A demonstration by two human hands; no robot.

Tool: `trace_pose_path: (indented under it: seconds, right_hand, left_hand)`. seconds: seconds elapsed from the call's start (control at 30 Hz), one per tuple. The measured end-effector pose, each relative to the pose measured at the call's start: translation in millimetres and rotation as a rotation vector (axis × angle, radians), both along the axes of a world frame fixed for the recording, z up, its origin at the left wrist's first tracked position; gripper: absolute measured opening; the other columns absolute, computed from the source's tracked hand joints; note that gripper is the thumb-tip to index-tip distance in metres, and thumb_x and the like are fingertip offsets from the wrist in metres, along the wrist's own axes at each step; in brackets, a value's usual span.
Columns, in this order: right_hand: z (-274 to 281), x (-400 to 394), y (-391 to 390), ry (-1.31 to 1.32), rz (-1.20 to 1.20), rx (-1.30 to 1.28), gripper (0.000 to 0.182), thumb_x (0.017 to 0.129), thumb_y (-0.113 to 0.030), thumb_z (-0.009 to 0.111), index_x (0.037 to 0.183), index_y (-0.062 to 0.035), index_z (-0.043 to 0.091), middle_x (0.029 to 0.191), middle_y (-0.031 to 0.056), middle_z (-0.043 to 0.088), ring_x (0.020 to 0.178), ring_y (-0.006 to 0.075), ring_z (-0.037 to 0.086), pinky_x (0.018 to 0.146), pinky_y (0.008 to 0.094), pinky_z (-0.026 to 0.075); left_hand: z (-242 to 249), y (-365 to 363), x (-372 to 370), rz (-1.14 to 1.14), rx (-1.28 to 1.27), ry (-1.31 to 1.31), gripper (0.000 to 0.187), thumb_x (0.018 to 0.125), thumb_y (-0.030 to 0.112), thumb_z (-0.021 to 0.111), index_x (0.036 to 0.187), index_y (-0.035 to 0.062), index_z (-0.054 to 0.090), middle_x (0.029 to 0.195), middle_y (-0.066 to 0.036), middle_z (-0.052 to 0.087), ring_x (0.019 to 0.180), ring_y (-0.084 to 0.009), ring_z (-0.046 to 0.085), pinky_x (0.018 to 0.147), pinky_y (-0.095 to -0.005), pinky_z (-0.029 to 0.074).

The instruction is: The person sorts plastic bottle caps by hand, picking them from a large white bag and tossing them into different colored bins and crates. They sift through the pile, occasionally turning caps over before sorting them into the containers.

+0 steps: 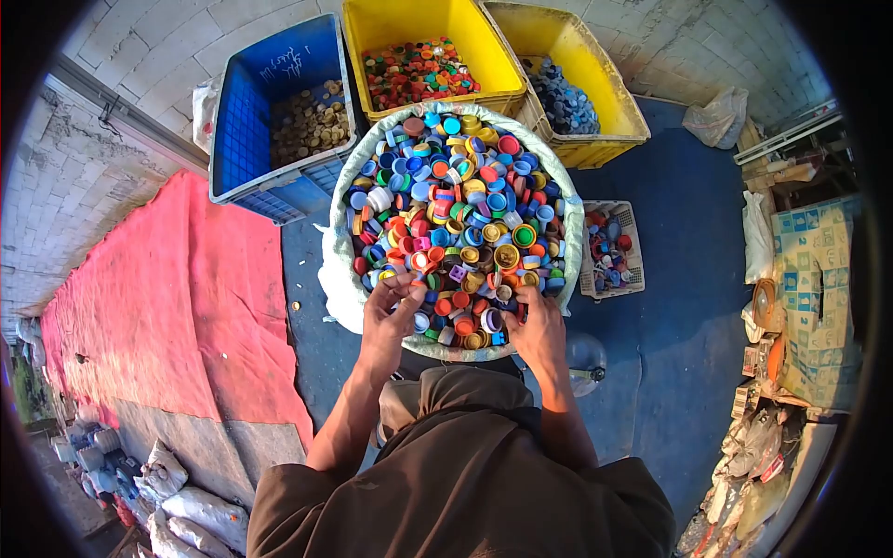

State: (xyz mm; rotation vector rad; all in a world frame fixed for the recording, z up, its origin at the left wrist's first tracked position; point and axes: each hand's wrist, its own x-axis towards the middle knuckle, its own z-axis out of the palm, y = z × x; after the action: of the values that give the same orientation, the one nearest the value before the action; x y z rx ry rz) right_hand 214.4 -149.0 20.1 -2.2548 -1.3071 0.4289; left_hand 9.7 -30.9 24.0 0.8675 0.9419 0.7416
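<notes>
Both our hands work the near rim of the sack [346, 279], at six o'clock on the heap of caps [460, 209]. Our left hand [389, 312] has its fingers pinched narrow, seemingly on a cap or two, though we cannot tell which. Our right hand [535, 325] lies curled low among the caps, and we cannot tell what it grips.

Going down by size: the red cloth [177, 298] spreads at nine o'clock. The blue crate [244, 121] at eleven holds tan caps. The yellow crate [419, 23] at twelve holds red and green ones. A second yellow crate [605, 102] at one holds dark blue ones. A small basket [633, 219], just beside the sack at three, has a mixed lot.

To do this well, we judge it best to pick one colour at a time, gather a few before we throw, and pull from the near edge so the heap stays put.
</notes>
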Motion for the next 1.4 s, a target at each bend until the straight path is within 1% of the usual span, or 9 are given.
trace_pose_path:
  seconds: [0.07, 0.3, 0.53, 0.63, 0.83, 0.93, 1.07, 1.17, 1.4]
  right_hand:
    - [-2.7, 0.0, 2.4, -0.018, -0.002, -0.052, 0.041, 0.072, -0.009, 0.076, 0.106, -0.0057, 0.053, 0.097, 0.0138, 0.066, 0.090, 0.0346, 0.060, 0.080, 0.0454, 0.048]
    - [-9.8, -1.9, 4.0, 0.073, -0.059, 0.044, 0.040, 0.071, -0.008, 0.078, 0.102, -0.0015, 0.053, 0.095, 0.0160, 0.066, 0.091, 0.0357, 0.062, 0.083, 0.0430, 0.048]
    - [4.2, 18.3, 8.3, 0.538, -0.174, 0.281, 0.035, 0.083, -0.012, 0.073, 0.111, -0.0003, 0.055, 0.095, 0.0088, 0.067, 0.084, 0.0167, 0.062, 0.071, 0.0303, 0.049]
    - [24.5, 27.2, 16.5, 1.277, -0.368, 0.405, 0.035, 0.084, -0.012, 0.070, 0.114, -0.0013, 0.056, 0.098, 0.0101, 0.067, 0.078, 0.0154, 0.059, 0.065, 0.0266, 0.045]
    - [37.9, 18.6, 31.6, 1.804, -0.135, 0.506, 0.033, 0.092, -0.024, 0.053, 0.116, -0.0017, 0.058, 0.096, 0.0132, 0.065, 0.067, 0.0171, 0.056, 0.058, 0.0268, 0.043]
    - [29.7, 4.2, 40.3, 1.473, -0.073, 0.519, 0.028, 0.088, -0.010, 0.067, 0.115, -0.0035, 0.061, 0.078, 0.0014, 0.057, 0.060, 0.0079, 0.050, 0.053, 0.0210, 0.039]
    - [42.1, 0.9, 51.7, 0.817, 0.152, 0.475, 0.033, 0.084, -0.002, 0.071, 0.117, -0.0024, 0.062, 0.081, 0.0033, 0.064, 0.070, 0.0110, 0.067, 0.064, 0.0240, 0.054]
    - [25.4, 10.4, 58.0, 0.424, 0.262, 0.621, 0.026, 0.081, -0.003, 0.073, 0.107, -0.0022, 0.068, 0.077, 0.0069, 0.064, 0.068, 0.0130, 0.064, 0.059, 0.0266, 0.050]
    - [31.2, 32.2, 54.2, 0.452, 0.270, 0.656, 0.023, 0.079, 0.000, 0.073, 0.102, -0.0022, 0.071, 0.083, 0.0079, 0.066, 0.073, 0.0151, 0.062, 0.067, 0.0272, 0.049]
  left_hand:
    - [6.3, 3.2, -1.5, 0.029, -0.338, -0.227, 0.029, 0.095, 0.021, 0.059, 0.119, 0.0049, 0.057, 0.076, 0.004, 0.046, 0.062, -0.0055, 0.037, 0.050, -0.0216, 0.026]
    - [10.7, 0.9, 4.1, 0.049, -0.661, -0.473, 0.036, 0.096, 0.031, 0.056, 0.119, 0.0034, 0.058, 0.085, 0.003, 0.053, 0.061, -0.0053, 0.038, 0.048, -0.0193, 0.030]
    - [18.7, 1.6, 17.2, 0.057, -0.697, -0.456, 0.028, 0.096, 0.031, 0.056, 0.112, 0.0076, 0.057, 0.088, 0.000, 0.054, 0.065, -0.0080, 0.044, 0.048, -0.0190, 0.031]
    - [24.3, 4.5, 25.7, 0.023, -0.689, -0.488, 0.026, 0.097, 0.030, 0.055, 0.111, 0.0083, 0.057, 0.090, 0.000, 0.054, 0.067, -0.0091, 0.045, 0.048, -0.0198, 0.031]
    - [30.2, 1.7, 52.1, 0.015, -0.712, -0.534, 0.019, 0.096, 0.026, 0.058, 0.107, 0.0108, 0.056, 0.091, 0.001, 0.056, 0.066, -0.0075, 0.046, 0.047, -0.0196, 0.032]
    - [35.4, 1.0, 63.3, -0.036, -0.706, -0.496, 0.018, 0.096, 0.027, 0.058, 0.105, 0.0126, 0.054, 0.090, 0.002, 0.056, 0.065, -0.0062, 0.046, 0.047, -0.0186, 0.033]
    - [40.6, -2.5, 77.2, -0.010, -0.713, -0.456, 0.021, 0.099, 0.030, 0.052, 0.104, 0.0105, 0.057, 0.084, 0.002, 0.057, 0.062, -0.0049, 0.046, 0.044, -0.0174, 0.032]
    - [46.5, -2.0, 81.7, -0.032, -0.679, -0.454, 0.019, 0.098, 0.030, 0.055, 0.101, 0.0119, 0.059, 0.080, 0.003, 0.057, 0.062, -0.0037, 0.047, 0.044, -0.0167, 0.032]
    - [44.3, -3.3, 92.5, -0.115, -0.575, -0.446, 0.019, 0.095, 0.031, 0.061, 0.101, 0.0125, 0.059, 0.087, 0.004, 0.056, 0.061, -0.0048, 0.044, 0.048, -0.0187, 0.033]
